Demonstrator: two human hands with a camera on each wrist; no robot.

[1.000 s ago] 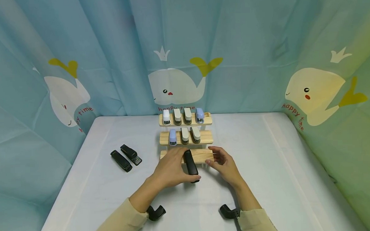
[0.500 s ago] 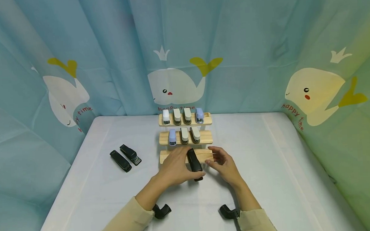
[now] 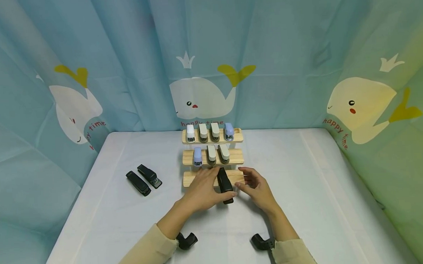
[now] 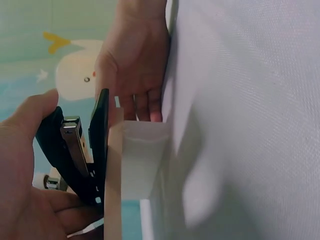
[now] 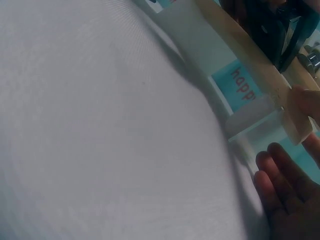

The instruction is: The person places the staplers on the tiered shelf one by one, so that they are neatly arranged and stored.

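My left hand (image 3: 201,191) grips a black stapler (image 3: 225,181), thumb at its near end and fingers at its far end. In the left wrist view the stapler (image 4: 100,145) stands parted, its base lying along the bottom board of a wooden display rack (image 4: 114,175). At the right end of that bottom board (image 3: 238,178), my right hand (image 3: 258,190) holds the board between thumb and fingers. The right wrist view has the thumb (image 5: 306,102) on the board's end, with the other fingers (image 5: 275,172) below it, beside the rack's clear support.
Two more black staplers (image 3: 138,183) (image 3: 150,176) lie on the white table to the left. Small staplers in white, beige and blue stand on the middle board (image 3: 238,156) and top board (image 3: 237,135). A whale-print curtain (image 3: 282,67) hangs behind the table.
My left hand has moved the black stapler a little to the right and forward, onto the bottom board. The right hand stays at the board's end.
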